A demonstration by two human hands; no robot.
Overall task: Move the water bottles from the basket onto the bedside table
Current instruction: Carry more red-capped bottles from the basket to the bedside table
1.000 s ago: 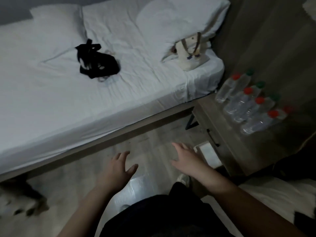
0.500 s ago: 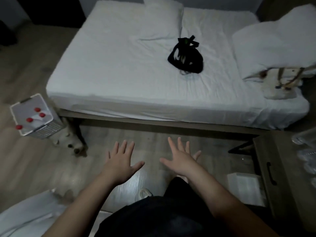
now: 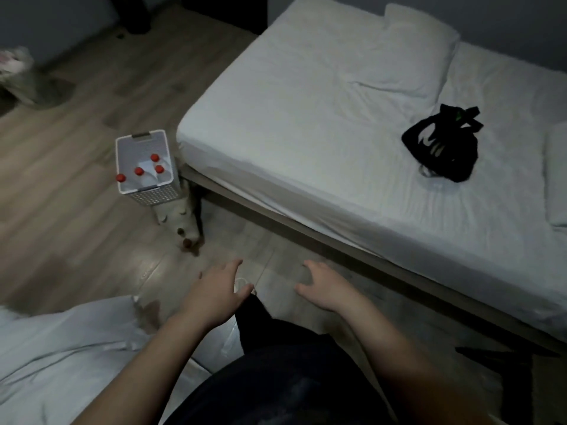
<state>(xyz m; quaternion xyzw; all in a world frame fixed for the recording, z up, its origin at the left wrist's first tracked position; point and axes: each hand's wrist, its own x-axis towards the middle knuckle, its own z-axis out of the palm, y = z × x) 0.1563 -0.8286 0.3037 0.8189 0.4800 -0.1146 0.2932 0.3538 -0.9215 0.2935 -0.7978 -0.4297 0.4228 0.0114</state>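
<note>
Bottles (image 3: 139,171), four red caps, wait in the basket (image 3: 156,194) by the bed (image 3: 306,118), all to move; left hand (image 3: 219,289) and right hand (image 3: 325,286) spread, empty.

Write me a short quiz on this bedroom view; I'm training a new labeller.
1. True or false: the left hand holds a bottle.
2. How many red caps show in the basket? A two, B four, C six.
3. Fill in: the black bag lies on the ____.
Key: 1 false; 2 B; 3 bed.
</note>
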